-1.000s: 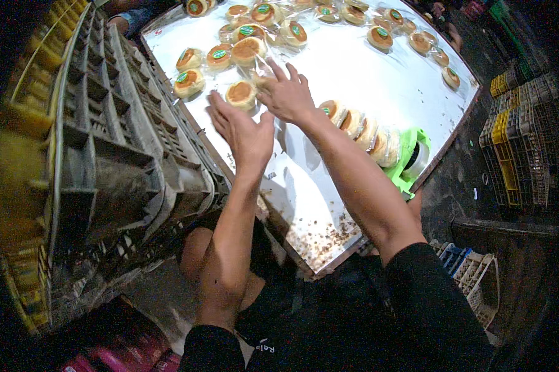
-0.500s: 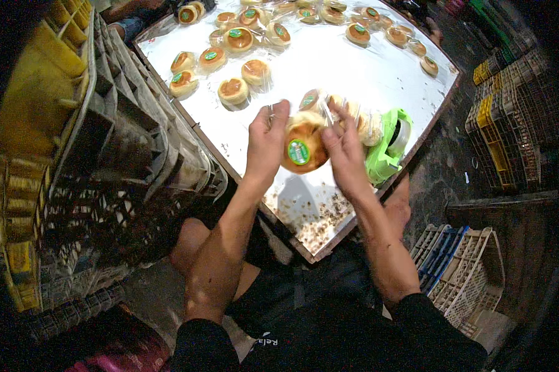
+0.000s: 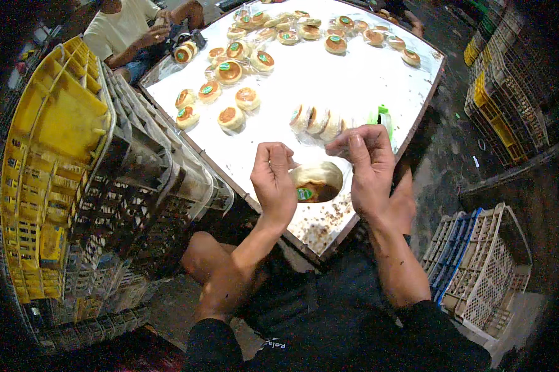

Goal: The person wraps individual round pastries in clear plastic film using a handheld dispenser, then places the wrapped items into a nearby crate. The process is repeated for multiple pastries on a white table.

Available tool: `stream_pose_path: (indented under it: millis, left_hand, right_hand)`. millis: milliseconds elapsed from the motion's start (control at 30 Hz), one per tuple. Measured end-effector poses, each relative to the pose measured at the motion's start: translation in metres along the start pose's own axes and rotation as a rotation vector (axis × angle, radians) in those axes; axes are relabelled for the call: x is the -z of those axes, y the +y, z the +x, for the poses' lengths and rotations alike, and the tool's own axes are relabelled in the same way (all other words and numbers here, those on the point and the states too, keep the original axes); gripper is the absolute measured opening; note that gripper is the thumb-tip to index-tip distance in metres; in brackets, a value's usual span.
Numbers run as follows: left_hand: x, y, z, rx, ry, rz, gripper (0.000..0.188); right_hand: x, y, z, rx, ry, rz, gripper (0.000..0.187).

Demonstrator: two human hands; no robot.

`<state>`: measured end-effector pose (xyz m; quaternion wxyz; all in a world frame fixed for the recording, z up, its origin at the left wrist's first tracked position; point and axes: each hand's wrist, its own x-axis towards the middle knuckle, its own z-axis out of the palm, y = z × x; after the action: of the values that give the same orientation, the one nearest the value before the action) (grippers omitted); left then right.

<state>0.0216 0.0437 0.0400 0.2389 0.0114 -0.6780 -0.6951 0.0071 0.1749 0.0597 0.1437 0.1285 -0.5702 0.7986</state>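
A round bun (image 3: 326, 178) with a browned top and a green sticker is tilted between my hands in clear plastic wrapping, above the near corner of the white table (image 3: 298, 224). My left hand (image 3: 274, 186) is closed at the bun's left, pinching the wrapping. My right hand (image 3: 372, 173) is closed too, thumb and fingers on the wrapping at the upper right. Just beyond, a row of wrapped buns (image 3: 318, 121) stands on edge. Partly hidden behind my right hand is a bright green tape dispenser (image 3: 384, 116).
Several wrapped buns (image 3: 230, 72) lie across the table's far and left parts. Stacked yellow and grey crates (image 3: 56, 136) rise close on the left. More crates stand at the right, including white and blue ones (image 3: 472, 263) low down. A person (image 3: 127, 31) sits at the far left.
The bun has tipped, its stickered top now facing lower. Both hands have come nearer to me and the right has moved away from the left. The view has shifted, bringing a seated person in.
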Motion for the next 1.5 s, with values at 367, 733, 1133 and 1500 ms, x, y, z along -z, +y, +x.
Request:
stream_pose_path:
  millis: [367, 733, 1133, 1500]
  left_hand:
    - [0.010, -0.021, 0.000, -0.784, 0.082, 0.014, 0.047]
    - [0.025, 0.005, 0.014, 0.358, 0.014, -0.274, 0.026]
    - [0.035, 0.001, 0.024, 0.095, -0.125, -0.265, 0.053]
    - [0.040, 0.007, 0.018, 0.276, -0.152, 0.060, 0.060]
  right_hand:
    - [-0.022, -0.004, -0.010, -0.213, -0.018, 0.268, 0.013]
    - [-0.038, 0.046, -0.029, 0.301, -0.165, -0.670, 0.051]
    - [-0.024, 0.023, 0.008, 0.197, -0.408, -0.590, 0.025]
    - [-0.004, 0.047, -0.011, 0.356, -0.319, -0.813, 0.022]
